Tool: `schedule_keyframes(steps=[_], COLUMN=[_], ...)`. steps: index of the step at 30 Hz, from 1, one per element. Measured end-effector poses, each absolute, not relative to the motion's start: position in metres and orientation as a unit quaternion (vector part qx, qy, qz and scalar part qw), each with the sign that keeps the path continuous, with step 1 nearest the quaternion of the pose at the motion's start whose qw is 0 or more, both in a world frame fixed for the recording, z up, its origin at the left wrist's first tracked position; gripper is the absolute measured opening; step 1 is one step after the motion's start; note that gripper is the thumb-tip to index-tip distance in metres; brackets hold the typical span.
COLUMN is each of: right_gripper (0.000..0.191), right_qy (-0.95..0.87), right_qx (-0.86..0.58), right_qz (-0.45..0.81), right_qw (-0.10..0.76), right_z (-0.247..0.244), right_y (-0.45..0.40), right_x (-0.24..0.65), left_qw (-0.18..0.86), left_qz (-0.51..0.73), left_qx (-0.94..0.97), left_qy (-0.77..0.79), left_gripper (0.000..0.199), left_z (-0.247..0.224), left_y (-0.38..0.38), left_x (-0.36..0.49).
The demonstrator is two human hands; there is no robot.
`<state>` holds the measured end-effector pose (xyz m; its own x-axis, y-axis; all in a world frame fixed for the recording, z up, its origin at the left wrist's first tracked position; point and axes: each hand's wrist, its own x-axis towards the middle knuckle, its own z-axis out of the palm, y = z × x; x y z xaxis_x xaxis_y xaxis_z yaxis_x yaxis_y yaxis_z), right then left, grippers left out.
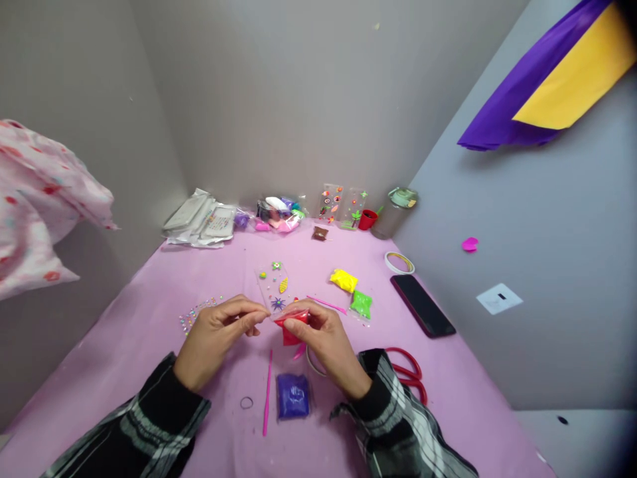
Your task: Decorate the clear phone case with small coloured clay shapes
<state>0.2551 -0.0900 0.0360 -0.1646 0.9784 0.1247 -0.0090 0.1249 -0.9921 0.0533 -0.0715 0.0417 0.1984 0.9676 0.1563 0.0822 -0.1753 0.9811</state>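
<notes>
A small clear bag of red modelling clay [289, 329] is up off the table between my hands. My right hand [321, 332] grips it, thumb in front. With thumb and forefinger pinched, my left hand [226, 332] is at the bag's upper left corner. Behind the bag lies a clear phone case [271, 282] decorated with a purple spider, a leaf and a flower. Nearer me are a bag of blue clay [293, 396] and a thin pink modelling tool [267, 392]. Yellow clay [344, 280] and green clay [361, 304] lie right of the case, beside another pink stick [327, 305].
Red-handled scissors [411, 372] lie partly under my right sleeve. Farther right are a phone [423, 305] and a tape roll [399, 263]. Along the back stand a tumbler [395, 212], a red cup [367, 220], bagged clay [281, 214] and silvery packets [202, 220]. A gem sheet [192, 316] lies left.
</notes>
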Motion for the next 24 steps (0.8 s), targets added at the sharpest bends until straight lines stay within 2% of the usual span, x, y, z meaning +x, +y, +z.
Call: schedule_keyframes(steps=[5, 12, 24], right_gripper=[0.010, 0.008, 0.006], right_qy=[-0.563, -0.580, -0.602], right_qx=[-0.425, -0.444, -0.453], right_qz=[0.488, 0.463, 0.468], right_qw=[0.514, 0.502, 0.462], right_z=[0.0333, 0.0334, 0.0313], right_y=[-0.0897, -0.0910, -0.0920], right_x=[0.2542, 0.2518, 0.2541], left_qw=[0.405, 0.331, 0.320], left_qz=[0.468, 0.470, 0.459], left_qx=[0.670, 0.716, 0.739], left_qy=[0.408, 0.396, 0.376], left_gripper=[0.012, 0.012, 0.014], left_z=[0.0331, 0.0343, 0.0331], left_y=[-0.0772, -0.0783, -0.0784], left_x=[0.0595, 0.0607, 0.0607])
